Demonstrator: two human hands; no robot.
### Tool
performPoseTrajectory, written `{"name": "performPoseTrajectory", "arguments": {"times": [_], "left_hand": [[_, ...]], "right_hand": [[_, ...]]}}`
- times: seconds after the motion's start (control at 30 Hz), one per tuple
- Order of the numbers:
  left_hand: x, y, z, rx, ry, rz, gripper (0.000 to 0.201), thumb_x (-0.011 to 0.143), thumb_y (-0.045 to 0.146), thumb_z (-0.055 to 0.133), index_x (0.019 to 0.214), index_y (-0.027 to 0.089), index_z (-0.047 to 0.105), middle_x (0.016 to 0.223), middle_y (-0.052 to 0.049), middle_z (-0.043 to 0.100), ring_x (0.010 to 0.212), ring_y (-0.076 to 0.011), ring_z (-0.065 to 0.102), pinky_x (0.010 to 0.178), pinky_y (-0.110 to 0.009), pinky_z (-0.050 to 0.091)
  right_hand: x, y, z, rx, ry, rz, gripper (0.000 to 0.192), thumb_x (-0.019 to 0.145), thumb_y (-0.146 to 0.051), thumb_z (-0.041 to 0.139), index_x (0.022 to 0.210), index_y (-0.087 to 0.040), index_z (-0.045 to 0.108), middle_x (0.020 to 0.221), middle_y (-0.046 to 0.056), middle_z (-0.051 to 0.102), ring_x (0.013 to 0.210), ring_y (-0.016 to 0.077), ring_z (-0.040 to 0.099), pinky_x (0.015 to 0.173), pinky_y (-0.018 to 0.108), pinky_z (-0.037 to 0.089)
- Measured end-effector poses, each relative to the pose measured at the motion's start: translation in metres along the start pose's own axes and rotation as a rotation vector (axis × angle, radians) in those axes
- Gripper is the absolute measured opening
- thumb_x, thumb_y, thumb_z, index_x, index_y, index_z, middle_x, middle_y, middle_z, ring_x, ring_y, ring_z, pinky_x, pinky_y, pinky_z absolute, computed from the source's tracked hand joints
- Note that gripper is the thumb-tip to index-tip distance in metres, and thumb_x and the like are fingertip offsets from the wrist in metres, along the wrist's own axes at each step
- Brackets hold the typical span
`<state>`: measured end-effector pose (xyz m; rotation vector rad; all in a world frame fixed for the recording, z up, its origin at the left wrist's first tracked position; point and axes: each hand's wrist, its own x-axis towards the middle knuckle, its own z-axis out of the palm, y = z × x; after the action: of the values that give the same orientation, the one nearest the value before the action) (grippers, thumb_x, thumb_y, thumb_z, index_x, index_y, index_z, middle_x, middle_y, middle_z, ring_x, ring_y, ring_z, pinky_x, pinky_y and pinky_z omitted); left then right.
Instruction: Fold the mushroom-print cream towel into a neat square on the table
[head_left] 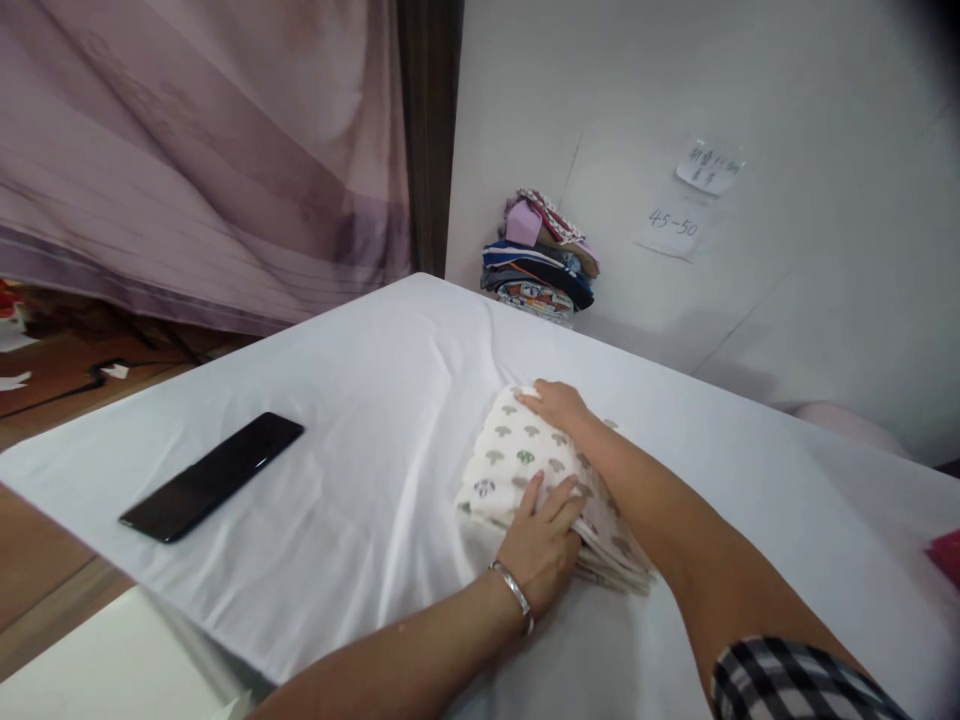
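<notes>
A folded white cloth (510, 440) printed with small mushroom shapes lies on the white-covered table, its layered edge showing at the near right. My left hand (540, 550), with a silver bracelet at the wrist, rests on the cloth's near side, fingers spread over the print. At the far edge, my right hand (559, 405) has its fingers closed on the cloth's corner. My right forearm crosses over the right part of the cloth and hides some of it. The left thumb is hard to make out.
A black phone (214, 478) lies on the table's left side. Folded clothes (540, 255) are stacked by the wall at the far corner. A pink curtain (225, 150) hangs at left. A white box-like object (105, 665) stands at near left; something red (946, 555) shows at right.
</notes>
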<state>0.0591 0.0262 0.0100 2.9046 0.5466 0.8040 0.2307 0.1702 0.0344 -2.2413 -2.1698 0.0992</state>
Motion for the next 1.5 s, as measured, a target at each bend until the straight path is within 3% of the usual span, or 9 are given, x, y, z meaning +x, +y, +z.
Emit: {"name": "performPoseTrajectory", "arguments": {"times": [0.1, 0.3, 0.5, 0.6, 0.83, 1.03, 1.2, 1.33, 1.5], "left_hand": [[0.003, -0.005, -0.003, -0.008, -0.035, -0.026, 0.018, 0.085, 0.019, 0.048, 0.075, 0.019, 0.064, 0.108, -0.002, 0.057, 0.13, -0.0224, 0.026, 0.11, -0.048, -0.007], [0.002, -0.009, 0.0, -0.028, -0.064, -0.034, 0.016, 0.083, 0.019, 0.052, 0.071, 0.019, 0.062, 0.102, -0.002, 0.057, 0.128, -0.0227, 0.03, 0.11, -0.048, -0.002], [0.001, -0.01, 0.003, -0.038, -0.028, -0.024, 0.012, 0.08, 0.018, 0.054, 0.072, 0.018, 0.063, 0.115, -0.005, 0.054, 0.129, -0.0243, 0.028, 0.11, -0.05, 0.003], [0.001, -0.01, 0.001, -0.045, -0.031, -0.011, 0.012, 0.079, 0.015, 0.053, 0.073, 0.018, 0.063, 0.114, -0.005, 0.054, 0.129, -0.0247, 0.027, 0.109, -0.051, 0.006], [0.005, -0.01, -0.001, -0.078, -0.088, 0.019, 0.013, 0.078, 0.012, 0.052, 0.076, 0.018, 0.063, 0.109, -0.004, 0.057, 0.129, -0.0242, 0.028, 0.109, -0.052, 0.01], [0.004, -0.011, -0.006, -0.072, -0.049, 0.013, 0.016, 0.077, 0.009, 0.05, 0.072, 0.017, 0.062, 0.117, -0.007, 0.055, 0.129, -0.0252, 0.029, 0.108, -0.052, 0.014], [0.005, -0.003, -0.003, -0.038, -0.007, 0.027, 0.017, 0.076, 0.007, 0.048, 0.082, 0.017, 0.061, 0.129, -0.008, 0.048, 0.13, -0.0252, 0.027, 0.108, -0.053, 0.015], [0.008, 0.008, 0.008, -0.012, 0.027, 0.08, 0.016, 0.081, 0.01, 0.046, 0.08, 0.017, 0.06, 0.133, -0.007, 0.045, 0.131, -0.0253, 0.026, 0.107, -0.056, 0.014], [0.01, 0.012, 0.012, -0.02, 0.052, 0.126, 0.02, 0.082, 0.009, 0.044, 0.075, 0.016, 0.062, 0.119, -0.007, 0.054, 0.131, -0.0244, 0.026, 0.109, -0.054, 0.013]], "right_hand": [[0.004, 0.016, 0.001, 0.029, -0.027, 0.082, 0.06, 0.084, -0.066, 0.023, 0.093, -0.019, 0.058, 0.093, 0.01, 0.064, 0.085, 0.0231, 0.058, 0.067, 0.028, 0.037], [-0.002, 0.03, -0.005, 0.149, -0.118, 0.053, 0.064, 0.082, -0.069, 0.021, 0.098, -0.021, 0.06, 0.106, 0.009, 0.063, 0.093, 0.0237, 0.057, 0.074, 0.029, 0.039], [-0.043, 0.081, -0.013, 0.161, -0.208, 0.193, 0.067, 0.078, -0.072, 0.029, 0.108, -0.021, 0.061, 0.117, 0.01, 0.059, 0.101, 0.027, 0.056, 0.077, 0.031, 0.04], [-0.065, 0.098, -0.008, 0.093, -0.169, 0.244, 0.071, 0.075, -0.074, 0.032, 0.11, -0.019, 0.06, 0.117, 0.013, 0.059, 0.102, 0.0284, 0.056, 0.077, 0.032, 0.04], [-0.074, 0.098, 0.0, -0.002, -0.079, 0.268, 0.069, 0.078, -0.072, 0.028, 0.102, -0.017, 0.062, 0.102, 0.014, 0.064, 0.093, 0.0261, 0.058, 0.072, 0.03, 0.039], [-0.095, 0.111, -0.001, 0.156, -0.031, 0.318, 0.061, 0.081, -0.068, 0.031, 0.1, -0.019, 0.062, 0.108, 0.01, 0.063, 0.095, 0.0236, 0.057, 0.073, 0.027, 0.038], [-0.119, 0.122, -0.001, 0.325, 0.027, 0.41, 0.049, 0.081, -0.06, 0.038, 0.092, -0.02, 0.063, 0.102, 0.006, 0.066, 0.09, 0.0208, 0.058, 0.071, 0.024, 0.038], [-0.118, 0.12, 0.003, 0.334, 0.04, 0.478, 0.055, 0.081, -0.063, 0.034, 0.089, -0.018, 0.064, 0.099, 0.009, 0.066, 0.088, 0.0215, 0.059, 0.069, 0.025, 0.038], [-0.112, 0.115, 0.011, 0.243, 0.128, 0.485, 0.063, 0.076, -0.07, 0.036, 0.09, -0.015, 0.063, 0.102, 0.013, 0.064, 0.09, 0.0234, 0.057, 0.069, 0.026, 0.036]]}}
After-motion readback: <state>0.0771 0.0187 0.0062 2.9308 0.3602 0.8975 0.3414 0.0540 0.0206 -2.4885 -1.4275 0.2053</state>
